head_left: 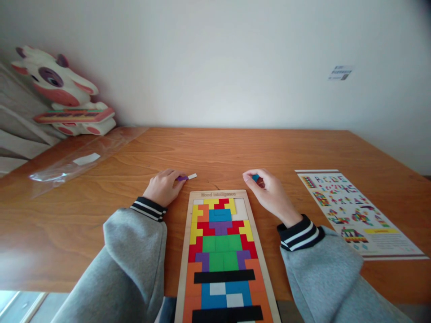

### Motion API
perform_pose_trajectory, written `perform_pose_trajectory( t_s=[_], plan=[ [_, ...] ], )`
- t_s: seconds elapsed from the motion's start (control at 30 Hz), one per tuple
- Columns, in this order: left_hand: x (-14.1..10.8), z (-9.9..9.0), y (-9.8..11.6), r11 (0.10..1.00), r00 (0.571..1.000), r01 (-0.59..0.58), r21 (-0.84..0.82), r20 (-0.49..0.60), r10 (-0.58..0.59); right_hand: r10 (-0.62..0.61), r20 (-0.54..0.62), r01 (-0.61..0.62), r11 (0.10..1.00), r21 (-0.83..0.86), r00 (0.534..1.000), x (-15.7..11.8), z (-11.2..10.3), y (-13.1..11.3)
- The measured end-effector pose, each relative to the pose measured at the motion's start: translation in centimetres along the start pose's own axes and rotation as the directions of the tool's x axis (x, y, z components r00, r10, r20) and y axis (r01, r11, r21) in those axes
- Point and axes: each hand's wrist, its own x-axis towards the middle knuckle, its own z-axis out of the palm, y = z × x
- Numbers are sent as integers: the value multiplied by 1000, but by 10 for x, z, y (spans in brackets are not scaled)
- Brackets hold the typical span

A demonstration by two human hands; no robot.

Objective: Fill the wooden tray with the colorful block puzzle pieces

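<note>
My left hand (pixel 164 187) is just beyond the board's upper left corner, closed on a purple puzzle piece (pixel 182 178). A white piece (pixel 192 176) sticks out at its tip; whether the two are joined I cannot tell. To the right, my right hand (pixel 267 193) is curled with thumb and fingers round a blue puzzle piece (pixel 256 178), mostly hidden by the fingers. Between my forearms lies a wooden puzzle board (pixel 195 194), filled with flat coloured blocks. Its upper right corner shows a bare pale patch (pixel 240 210). Two black bars (pixel 224 276) cross its lower half.
A printed pattern sheet (pixel 357 211) lies right of my right arm on the wooden table (pixel 215 150). At the back left, a clear plastic bag (pixel 111 146) lies near a cow-shaped toy keyboard (pixel 74 115). A white wall (pixel 215 67) rises behind the table.
</note>
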Motion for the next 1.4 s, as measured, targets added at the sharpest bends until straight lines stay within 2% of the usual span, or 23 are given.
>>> perform_pose_trajectory(
  t_s=[0.1, 0.4, 0.53, 0.63, 0.77, 0.87, 0.97, 1.03, 1.2, 1.4],
  plan=[
    [-1, 0, 2, 1000, 999, -11, -9, -54, 10, 29, 26, -31, 997, 64, 999, 0, 0, 1],
    [-1, 5, 12, 961, 956, -226, -161, -226, 187, 114, 118, -147, 931, 335, 986, 1, -2, 1],
    [0, 6, 18, 936, 930, -302, -183, -272, 247, 134, 186, -192, 920, 342, 973, 1, -3, 0],
    [-1, 5, 21, 912, 915, -345, -221, -295, 275, 137, 195, -192, 936, 295, 971, 1, -4, 1],
    [-2, 1, 28, 868, 912, -369, -332, -308, 270, 150, 221, -217, 924, 316, 964, 1, -4, 1],
    [-4, -1, 40, 805, 940, -321, -499, -268, 209, 144, 241, -222, 916, 335, 960, 1, -5, -1],
    [-7, 2, 58, 668, 979, -205, -716, -145, 145, 106, 260, -188, 930, 315, 960, 1, -7, -4],
    [-10, 5, 70, 577, 988, -134, -806, -61, 144, 85, 293, -170, 946, 276, 952, 1, -8, -5],
    [-15, 13, 87, 447, 986, -15, -895, 62, 157, 32, 364, -110, 975, 196, 931, 0, -8, -7],
    [-16, 15, 91, 328, 987, 59, -943, 104, 122, -55, 488, -60, 974, 218, 871, -6, -4, -18]
  ],
)
